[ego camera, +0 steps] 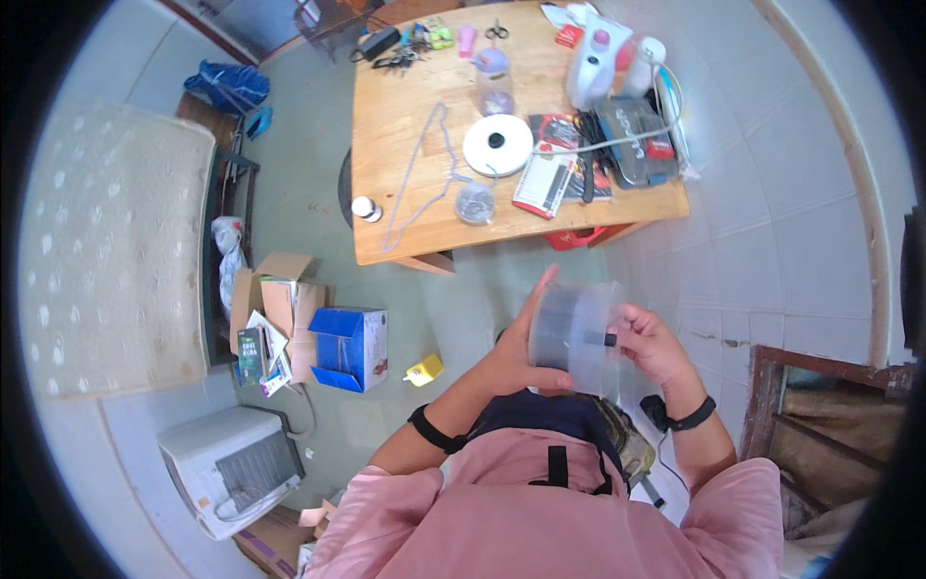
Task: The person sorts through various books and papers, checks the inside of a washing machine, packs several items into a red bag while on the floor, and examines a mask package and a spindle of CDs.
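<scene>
I hold a clear plastic cylindrical container sideways before my chest, above the floor in front of the table. My left hand is spread around its closed-looking end, with the thumb below and the fingers above. At the other end, my right hand grips a part with a short dark stub, perhaps a knob or spindle; whether it is joined to the container I cannot tell. On the wooden table beyond lie a white round lid with a black knob, a clear round cup and a wire clothes hanger.
The table also bears a white-capped bottle, a toolbox, a booklet, scissors and a tumbler. On the floor to the left are a blue box, an open carton and a yellow bottle.
</scene>
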A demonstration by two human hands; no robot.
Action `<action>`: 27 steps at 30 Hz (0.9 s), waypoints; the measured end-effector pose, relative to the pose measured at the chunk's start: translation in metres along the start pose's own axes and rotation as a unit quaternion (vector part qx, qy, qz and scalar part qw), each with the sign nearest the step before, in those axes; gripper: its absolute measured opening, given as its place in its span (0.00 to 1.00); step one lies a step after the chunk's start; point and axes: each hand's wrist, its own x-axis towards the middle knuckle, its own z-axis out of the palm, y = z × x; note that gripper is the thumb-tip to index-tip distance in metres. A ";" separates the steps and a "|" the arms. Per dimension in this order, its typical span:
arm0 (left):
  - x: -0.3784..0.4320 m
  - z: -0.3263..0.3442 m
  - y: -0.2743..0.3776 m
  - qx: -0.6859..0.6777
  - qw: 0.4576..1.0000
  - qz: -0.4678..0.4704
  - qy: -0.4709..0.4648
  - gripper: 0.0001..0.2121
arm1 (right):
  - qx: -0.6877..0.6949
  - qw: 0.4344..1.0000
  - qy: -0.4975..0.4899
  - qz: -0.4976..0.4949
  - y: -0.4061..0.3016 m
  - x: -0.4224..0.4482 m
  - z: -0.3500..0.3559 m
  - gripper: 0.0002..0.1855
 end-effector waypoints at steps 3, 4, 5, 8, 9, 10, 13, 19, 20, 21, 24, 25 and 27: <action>-0.016 0.001 0.035 0.102 0.991 0.076 0.046 0.63 | 0.180 0.983 0.021 -0.006 -0.016 -0.014 0.040 0.26; -0.022 0.001 0.047 0.200 0.972 0.109 0.064 0.64 | 0.242 0.970 0.029 0.002 -0.019 -0.018 0.055 0.28; -0.028 0.003 0.059 0.295 0.942 0.138 0.081 0.65 | 0.280 0.960 -0.015 0.006 -0.021 -0.017 0.069 0.30; -0.043 0.018 0.094 0.505 0.839 0.180 0.097 0.64 | 0.375 0.920 -0.111 0.039 -0.030 -0.007 0.100 0.36; -0.048 0.025 0.106 0.532 0.820 0.183 0.102 0.64 | 0.382 0.911 -0.146 0.049 -0.034 -0.001 0.107 0.38; -0.053 0.031 0.117 0.560 0.800 0.184 0.107 0.64 | 0.389 0.901 -0.181 0.061 -0.038 0.003 0.111 0.40; -0.063 0.044 0.145 0.593 0.773 0.181 0.131 0.64 | 0.414 0.884 -0.205 0.072 -0.046 0.010 0.118 0.41; -0.081 0.045 0.162 0.581 0.777 0.167 0.175 0.66 | 0.416 0.877 -0.232 0.060 -0.050 0.010 0.128 0.43; -0.085 0.042 0.162 0.578 0.777 0.168 0.181 0.67 | 0.435 0.862 -0.253 0.058 -0.051 0.010 0.128 0.44; -0.089 0.037 0.161 0.577 0.776 0.172 0.188 0.68 | 0.423 0.868 -0.254 0.054 -0.051 0.011 0.128 0.44; -0.106 0.017 0.158 0.517 0.801 0.201 0.223 0.71 | 0.424 0.860 -0.284 0.031 -0.053 0.011 0.127 0.45; -0.111 0.010 0.156 0.469 0.827 0.208 0.228 0.71 | 0.435 0.855 -0.279 0.035 -0.053 0.011 0.126 0.46; -0.118 0.000 0.148 0.367 0.872 0.225 0.234 0.72 | 0.455 0.850 -0.262 0.043 -0.055 0.012 0.126 0.46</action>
